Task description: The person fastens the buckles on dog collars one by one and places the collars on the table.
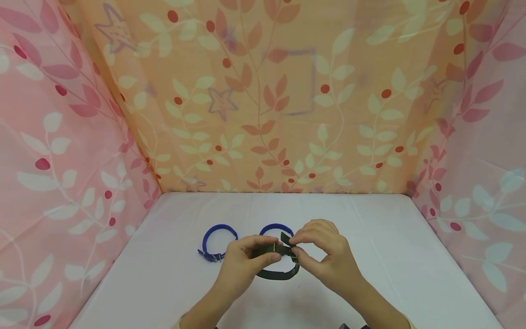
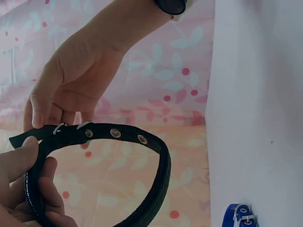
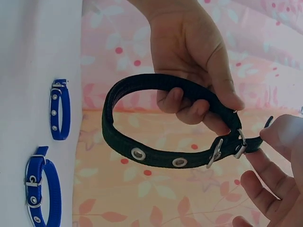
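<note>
A dark green pet collar (image 1: 277, 275) with metal eyelets, bent into a loop, is held up between both hands over the white table. My left hand (image 1: 240, 262) grips its band, thumb on one side and fingers curled on the other. With thumb and fingertips, my right hand (image 1: 324, 246) pinches the strap's end beside the metal buckle (image 3: 241, 144). In the right wrist view the strap passes through the buckle, and its short tip sticks out past the right thumb. Eyelets (image 2: 115, 133) line the band in the left wrist view.
Two blue collars lie on the white table (image 1: 164, 283): one collar (image 1: 211, 257) to the left, the other collar (image 1: 276, 226) behind my hands and partly hidden. Leaf-patterned cloth walls (image 1: 255, 137) enclose the table at the back and both sides.
</note>
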Demonstrator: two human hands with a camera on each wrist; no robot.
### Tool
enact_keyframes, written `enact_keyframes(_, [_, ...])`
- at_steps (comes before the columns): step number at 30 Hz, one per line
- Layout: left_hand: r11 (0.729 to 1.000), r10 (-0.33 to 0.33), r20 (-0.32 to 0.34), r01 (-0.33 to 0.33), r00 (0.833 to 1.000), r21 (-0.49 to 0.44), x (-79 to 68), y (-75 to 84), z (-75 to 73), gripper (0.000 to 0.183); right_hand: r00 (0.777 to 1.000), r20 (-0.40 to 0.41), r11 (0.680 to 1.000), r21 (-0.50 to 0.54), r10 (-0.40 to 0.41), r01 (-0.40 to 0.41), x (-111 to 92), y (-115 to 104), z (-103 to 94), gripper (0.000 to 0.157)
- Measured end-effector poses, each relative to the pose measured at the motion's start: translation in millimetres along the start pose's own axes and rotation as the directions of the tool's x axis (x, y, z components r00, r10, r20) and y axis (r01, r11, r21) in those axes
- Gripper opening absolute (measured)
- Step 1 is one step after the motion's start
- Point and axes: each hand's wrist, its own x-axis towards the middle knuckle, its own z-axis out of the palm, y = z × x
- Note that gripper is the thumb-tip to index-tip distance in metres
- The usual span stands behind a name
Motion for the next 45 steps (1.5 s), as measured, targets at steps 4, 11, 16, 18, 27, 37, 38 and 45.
enact_keyframes(4, [0.998,0.048,-0.026,-0.047,0.998,0.033,-1.9,-0.5,0.5,0.031,1.000,0.008,1.000,-0.021,-0.016,0.016,-0.3,0.6,-0.1,0.034])
enact_keyframes(11, [0.992,0.125,-0.042,-0.124,0.991,0.014,-4.9,0.6,2.2,0.032,0.999,0.016,0.999,-0.024,-0.039,0.039,0.3,0.5,-1.0,0.033])
enact_keyframes(16, [0.991,0.130,-0.036,-0.130,0.991,-0.010,-4.9,0.6,2.6,0.033,0.998,0.037,0.999,-0.032,-0.041,0.042,1.0,0.6,-2.0,0.034])
enact_keyframes(18, [0.991,0.133,-0.033,-0.133,0.991,-0.018,-4.6,0.7,2.8,0.033,0.998,0.051,0.999,-0.036,-0.039,0.041,1.4,0.7,-2.6,0.034])
enact_keyframes(27, [0.990,0.140,-0.037,-0.139,0.990,0.016,-4.7,-0.8,4.3,0.030,0.993,0.101,0.997,-0.038,-0.065,0.069,2.0,0.6,-2.7,0.034])
enact_keyframes(37, [0.992,0.120,-0.034,-0.118,0.992,0.048,-4.3,-1.0,4.2,0.029,0.988,0.133,0.993,-0.079,-0.076,0.087,1.1,1.5,-2.8,0.032])
enact_keyframes(38, [0.993,0.109,-0.037,-0.107,0.993,0.051,-4.5,-0.6,4.1,0.030,0.988,0.136,0.991,-0.092,-0.080,0.093,0.7,1.7,-2.9,0.032])
enact_keyframes(45, [0.984,0.125,-0.001,-0.124,0.992,0.125,-5.0,-0.8,4.4,0.029,0.980,0.145,0.981,-0.118,-0.137,0.155,-2.9,3.7,-1.3,0.029])
